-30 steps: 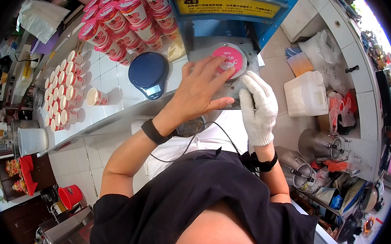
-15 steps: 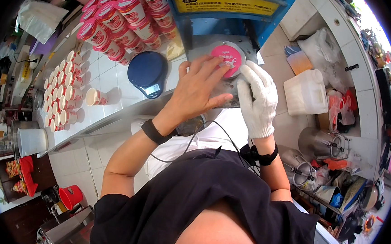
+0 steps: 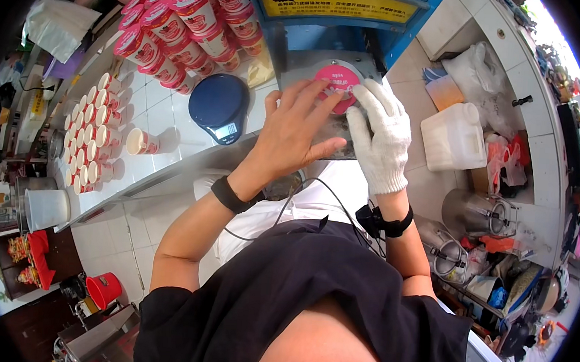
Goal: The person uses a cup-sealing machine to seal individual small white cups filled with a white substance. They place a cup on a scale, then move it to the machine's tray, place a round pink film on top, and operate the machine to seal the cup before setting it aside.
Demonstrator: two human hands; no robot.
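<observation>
A round pink lid (image 3: pixel 335 76) with white print lies in the round metal holder of a blue machine (image 3: pixel 399 42). Over its lower left part my bare left hand (image 3: pixel 295 129) is spread, fingertips on or just above the pink surface. My right hand (image 3: pixel 380 137), in a white knitted glove, reaches the lid's right edge with its fingers stretched out and slightly bent. Neither hand grips anything. Whatever sits under the lid is hidden. To the left of my left hand, a dark blue round kitchen scale (image 3: pixel 216 100) rests on the white tiled counter (image 3: pixel 162 113).
Stacked pink-lidded cups (image 3: pixel 197 20) fill the counter's back. Open paper cups (image 3: pixel 94 137) stand in rows at the left, with a single cup (image 3: pixel 142 142) apart. To the right are a white plastic jug (image 3: pixel 451 137) and metal cans (image 3: pixel 473 212). A cable (image 3: pixel 287 204) crosses my lap.
My gloved right hand has shifted slightly up and left, its fingertips now closer over the lid's right edge. My left hand has barely moved.
</observation>
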